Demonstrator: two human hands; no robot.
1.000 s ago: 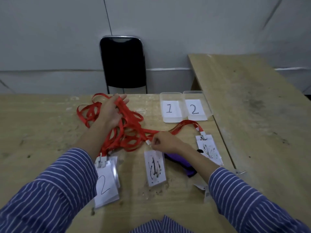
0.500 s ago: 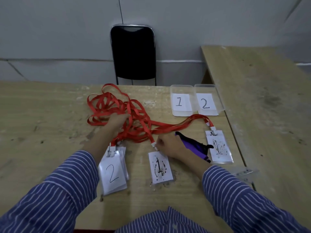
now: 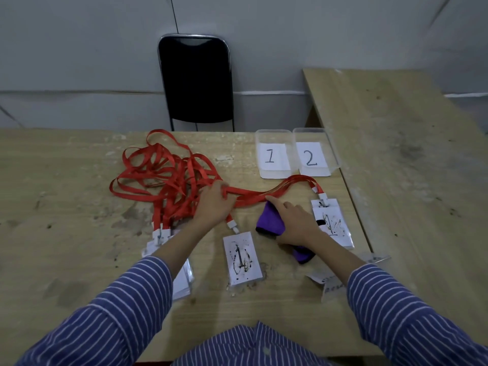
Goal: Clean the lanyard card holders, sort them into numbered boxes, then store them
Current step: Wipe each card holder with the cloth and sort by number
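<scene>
A tangle of red lanyards [image 3: 161, 178] lies on the wooden table [image 3: 66, 233]. My left hand [image 3: 215, 206] grips a red strap near the tangle's right edge. A smudged card holder marked 1 [image 3: 242, 258] lies in front of it, its strap running up to that hand. My right hand [image 3: 295, 221] rests on a purple cloth [image 3: 270, 220], its index finger stretched out and touching a strap. Another smudged holder [image 3: 331, 224] lies to its right. A stack of holders [image 3: 182, 281] is mostly hidden under my left forearm. Two clear boxes, labelled 1 [image 3: 273, 154] and 2 [image 3: 313, 155], stand at the back.
A black chair [image 3: 195, 80] stands behind the table against the wall. A second wooden table [image 3: 409, 154] adjoins on the right. Crumpled paper scraps [image 3: 330, 282] lie under my right forearm near the table's right edge.
My left hand moved right out of the tangle to a strap by the centre holder. My right hand left that holder's clip and now lies on the purple cloth.
</scene>
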